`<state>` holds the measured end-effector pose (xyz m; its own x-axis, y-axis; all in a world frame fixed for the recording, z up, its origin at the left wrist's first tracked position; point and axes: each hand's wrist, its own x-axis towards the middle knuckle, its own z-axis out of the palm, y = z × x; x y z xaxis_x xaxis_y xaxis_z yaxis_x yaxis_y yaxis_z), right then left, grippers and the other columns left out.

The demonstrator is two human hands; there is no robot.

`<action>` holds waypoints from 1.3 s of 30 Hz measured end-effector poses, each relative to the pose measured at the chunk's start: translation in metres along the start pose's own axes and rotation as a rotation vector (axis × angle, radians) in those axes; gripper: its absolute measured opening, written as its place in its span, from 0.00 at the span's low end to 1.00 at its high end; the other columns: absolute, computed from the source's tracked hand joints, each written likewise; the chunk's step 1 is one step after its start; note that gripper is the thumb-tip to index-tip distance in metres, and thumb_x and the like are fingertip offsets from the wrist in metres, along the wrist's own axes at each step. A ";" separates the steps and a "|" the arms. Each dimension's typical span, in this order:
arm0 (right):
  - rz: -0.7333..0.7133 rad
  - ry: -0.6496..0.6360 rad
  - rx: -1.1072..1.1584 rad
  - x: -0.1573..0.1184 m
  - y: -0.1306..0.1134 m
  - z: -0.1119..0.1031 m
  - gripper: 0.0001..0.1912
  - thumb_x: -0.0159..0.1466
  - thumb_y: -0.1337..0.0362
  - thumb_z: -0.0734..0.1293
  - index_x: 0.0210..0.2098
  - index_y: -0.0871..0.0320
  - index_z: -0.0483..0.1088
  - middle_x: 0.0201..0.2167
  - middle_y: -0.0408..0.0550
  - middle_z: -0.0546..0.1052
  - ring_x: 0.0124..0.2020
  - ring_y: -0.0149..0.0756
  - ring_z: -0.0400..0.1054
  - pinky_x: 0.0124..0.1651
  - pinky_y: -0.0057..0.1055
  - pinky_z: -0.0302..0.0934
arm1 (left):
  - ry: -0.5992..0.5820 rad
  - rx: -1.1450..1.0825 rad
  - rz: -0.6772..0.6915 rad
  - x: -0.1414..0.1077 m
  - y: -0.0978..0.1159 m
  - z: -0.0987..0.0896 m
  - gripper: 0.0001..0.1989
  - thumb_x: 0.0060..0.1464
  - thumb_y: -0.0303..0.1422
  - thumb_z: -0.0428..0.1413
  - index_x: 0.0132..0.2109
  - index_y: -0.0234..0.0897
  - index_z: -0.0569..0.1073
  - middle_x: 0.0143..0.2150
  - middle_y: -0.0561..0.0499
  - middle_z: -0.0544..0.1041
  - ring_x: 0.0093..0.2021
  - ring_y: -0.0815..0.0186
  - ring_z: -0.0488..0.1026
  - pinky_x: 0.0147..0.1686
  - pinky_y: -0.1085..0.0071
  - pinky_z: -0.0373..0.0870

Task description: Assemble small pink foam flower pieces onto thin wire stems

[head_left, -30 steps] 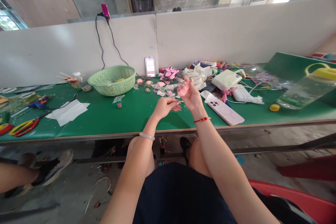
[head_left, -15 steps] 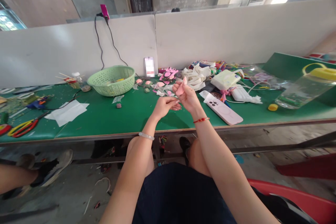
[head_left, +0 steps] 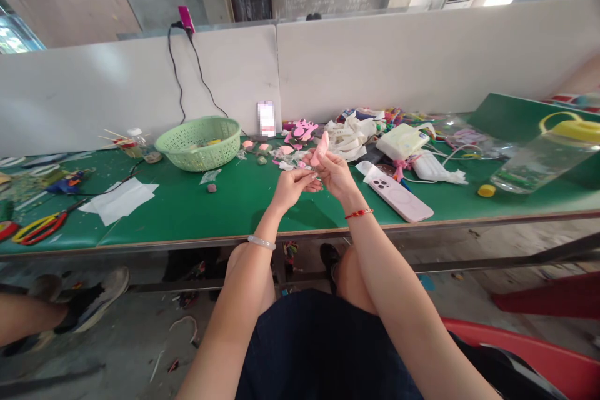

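Between the fingers of my right hand (head_left: 338,174) is a small pink piece (head_left: 320,149), soft-looking and narrow at its upper end; its exact kind I cannot make out. My left hand (head_left: 295,186) is right beside it, thumb and fingertips pinched together close to the right fingers. Whatever the left pinch holds is too small to name. Both hands hover above the front half of the green tabletop (head_left: 234,206). Just behind them lie pink pieces and clear wrappers (head_left: 285,164), along with a pink and black cut-out shape (head_left: 302,132).
A green plastic basket (head_left: 199,156) stands to the left, near white paper (head_left: 120,199) and scissors (head_left: 42,228). On the right are a pink phone (head_left: 400,197), a white power bank (head_left: 434,167) and a large bottle with a yellow lid (head_left: 539,165). A lit phone (head_left: 267,119) leans on the partition.
My right hand has turned slightly, so the pink piece stands more upright and shows longer. The left fingertips have risen a little and come closer to the right hand.
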<state>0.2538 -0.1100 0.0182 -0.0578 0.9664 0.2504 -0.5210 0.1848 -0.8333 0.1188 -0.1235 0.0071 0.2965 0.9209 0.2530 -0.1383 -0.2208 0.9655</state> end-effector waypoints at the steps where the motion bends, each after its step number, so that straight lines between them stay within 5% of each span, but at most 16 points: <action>1: 0.000 0.000 0.005 0.000 0.000 0.000 0.16 0.49 0.52 0.79 0.31 0.55 0.78 0.35 0.47 0.83 0.44 0.41 0.78 0.37 0.28 0.73 | 0.005 0.008 0.004 0.000 0.000 0.000 0.20 0.47 0.46 0.66 0.36 0.30 0.78 0.27 0.47 0.81 0.28 0.63 0.80 0.34 0.67 0.80; 14: 0.004 -0.039 -0.078 -0.004 0.000 0.001 0.18 0.45 0.51 0.81 0.29 0.55 0.79 0.33 0.47 0.83 0.42 0.42 0.78 0.42 0.34 0.72 | 0.036 0.077 0.052 0.003 -0.003 -0.003 0.16 0.53 0.40 0.64 0.39 0.29 0.79 0.30 0.45 0.82 0.31 0.59 0.82 0.36 0.61 0.81; 25: -0.044 -0.043 -0.176 0.002 0.007 -0.004 0.17 0.45 0.52 0.80 0.26 0.57 0.79 0.26 0.46 0.81 0.27 0.33 0.73 0.31 0.28 0.67 | 0.062 0.109 0.091 0.002 -0.002 -0.002 0.11 0.54 0.37 0.62 0.37 0.31 0.80 0.29 0.46 0.82 0.30 0.60 0.81 0.33 0.65 0.80; 39: -0.005 -0.082 -0.191 -0.004 -0.004 -0.004 0.19 0.47 0.46 0.78 0.28 0.55 0.79 0.32 0.46 0.82 0.37 0.39 0.76 0.42 0.32 0.70 | 0.078 0.204 0.141 0.002 -0.005 -0.005 0.09 0.57 0.34 0.59 0.39 0.32 0.80 0.31 0.47 0.82 0.29 0.62 0.81 0.34 0.66 0.79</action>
<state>0.2601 -0.1137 0.0188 -0.1289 0.9490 0.2879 -0.3507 0.2279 -0.9083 0.1154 -0.1191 0.0029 0.2128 0.8967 0.3880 0.0225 -0.4015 0.9156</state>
